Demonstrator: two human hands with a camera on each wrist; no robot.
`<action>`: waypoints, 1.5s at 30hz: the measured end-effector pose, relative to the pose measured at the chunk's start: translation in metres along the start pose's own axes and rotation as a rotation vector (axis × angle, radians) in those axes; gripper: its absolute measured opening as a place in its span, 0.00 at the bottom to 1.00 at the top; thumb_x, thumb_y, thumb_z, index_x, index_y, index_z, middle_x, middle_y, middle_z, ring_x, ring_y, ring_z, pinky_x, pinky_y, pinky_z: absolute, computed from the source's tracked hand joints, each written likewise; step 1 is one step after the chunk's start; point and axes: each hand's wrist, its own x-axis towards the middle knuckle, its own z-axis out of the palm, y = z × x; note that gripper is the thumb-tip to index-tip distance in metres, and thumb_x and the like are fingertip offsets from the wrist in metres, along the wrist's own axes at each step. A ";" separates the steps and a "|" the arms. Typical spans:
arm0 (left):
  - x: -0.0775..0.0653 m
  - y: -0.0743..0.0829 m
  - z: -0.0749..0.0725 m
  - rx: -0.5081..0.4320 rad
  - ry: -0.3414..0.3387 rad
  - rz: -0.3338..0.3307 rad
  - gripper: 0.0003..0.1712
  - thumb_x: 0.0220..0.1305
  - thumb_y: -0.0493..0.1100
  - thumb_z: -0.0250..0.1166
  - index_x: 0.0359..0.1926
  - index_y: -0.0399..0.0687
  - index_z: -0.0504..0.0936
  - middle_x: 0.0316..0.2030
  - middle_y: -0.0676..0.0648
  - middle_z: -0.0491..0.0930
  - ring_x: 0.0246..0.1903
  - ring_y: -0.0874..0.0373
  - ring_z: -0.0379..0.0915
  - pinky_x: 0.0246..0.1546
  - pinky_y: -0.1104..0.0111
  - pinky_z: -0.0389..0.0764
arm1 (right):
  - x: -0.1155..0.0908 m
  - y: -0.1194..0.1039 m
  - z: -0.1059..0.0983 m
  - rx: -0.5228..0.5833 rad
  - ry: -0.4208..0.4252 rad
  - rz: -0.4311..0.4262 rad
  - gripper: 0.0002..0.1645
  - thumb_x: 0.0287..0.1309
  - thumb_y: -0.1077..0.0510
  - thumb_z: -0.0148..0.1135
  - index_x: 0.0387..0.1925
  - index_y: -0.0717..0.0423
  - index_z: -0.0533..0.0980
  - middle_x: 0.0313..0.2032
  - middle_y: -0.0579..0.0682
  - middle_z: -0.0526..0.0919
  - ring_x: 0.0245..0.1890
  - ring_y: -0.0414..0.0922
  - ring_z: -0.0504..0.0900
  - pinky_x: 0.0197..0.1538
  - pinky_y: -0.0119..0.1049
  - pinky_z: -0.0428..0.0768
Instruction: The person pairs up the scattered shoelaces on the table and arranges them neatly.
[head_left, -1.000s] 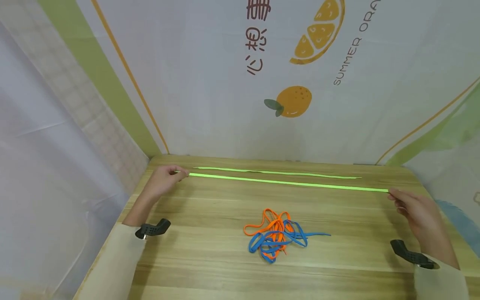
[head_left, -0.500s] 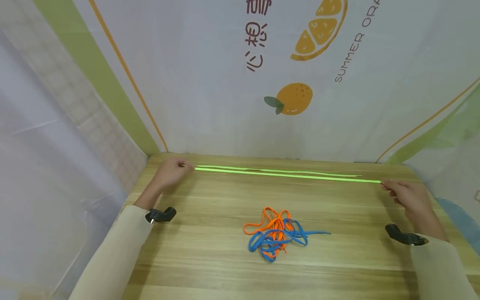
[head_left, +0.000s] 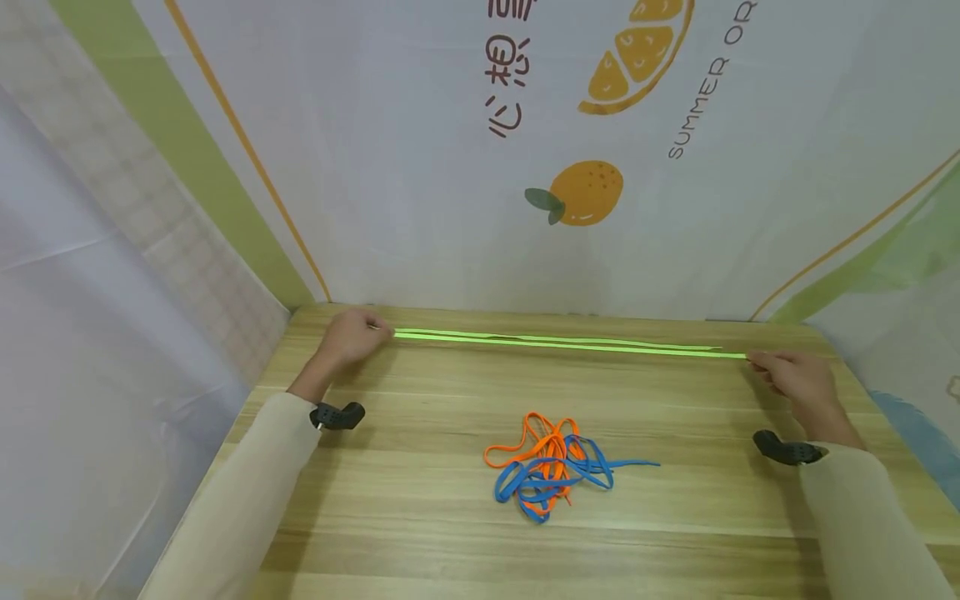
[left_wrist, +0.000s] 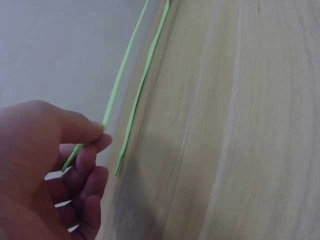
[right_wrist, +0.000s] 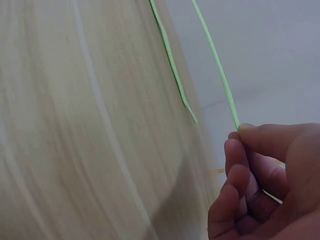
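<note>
A flat neon-green shoelace (head_left: 637, 350) stretches taut between my two hands near the table's back edge. My left hand (head_left: 354, 336) pinches one end between thumb and fingers; in the left wrist view a short tip of that lace (left_wrist: 113, 95) pokes out below the thumb. At the other end, my right hand (head_left: 797, 379) pinches the lace (right_wrist: 220, 67) the same way. A second green shoelace (left_wrist: 136, 100) lies on the table just behind the held one, roughly parallel and slightly wavy. The held lace appears raised above the tabletop in both wrist views.
An orange shoelace (head_left: 506, 455) and a blue shoelace (head_left: 633, 462) lie tangled together mid-table. The wooden table (head_left: 420, 533) meets a white printed curtain (head_left: 420, 208) at its back edge. Another curtain (head_left: 90, 333) hangs on the left.
Both hands have moved away from me toward the table's back edge and slightly inward, bringing the held green shoelace close to the one lying there. The orange and blue laces have not moved.
</note>
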 end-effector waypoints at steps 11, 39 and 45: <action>0.011 -0.004 0.005 0.053 -0.010 -0.039 0.21 0.76 0.46 0.63 0.54 0.32 0.90 0.58 0.31 0.86 0.59 0.33 0.81 0.61 0.42 0.79 | 0.015 -0.009 0.011 -0.154 -0.004 0.039 0.34 0.80 0.41 0.61 0.56 0.72 0.85 0.30 0.29 0.82 0.32 0.30 0.80 0.40 0.29 0.79; 0.071 -0.074 0.038 0.119 0.016 -0.138 0.16 0.67 0.55 0.69 0.41 0.48 0.93 0.43 0.43 0.89 0.37 0.45 0.81 0.32 0.56 0.80 | 0.028 -0.008 0.039 -0.368 0.046 -0.017 0.34 0.77 0.44 0.59 0.61 0.74 0.81 0.25 0.41 0.86 0.32 0.42 0.80 0.41 0.40 0.76; 0.083 -0.093 0.047 0.112 0.011 -0.141 0.19 0.66 0.60 0.69 0.43 0.52 0.94 0.46 0.44 0.90 0.37 0.45 0.81 0.29 0.57 0.80 | 0.030 -0.008 0.042 -0.374 0.051 -0.008 0.33 0.77 0.45 0.59 0.59 0.73 0.82 0.24 0.42 0.85 0.35 0.48 0.82 0.44 0.44 0.78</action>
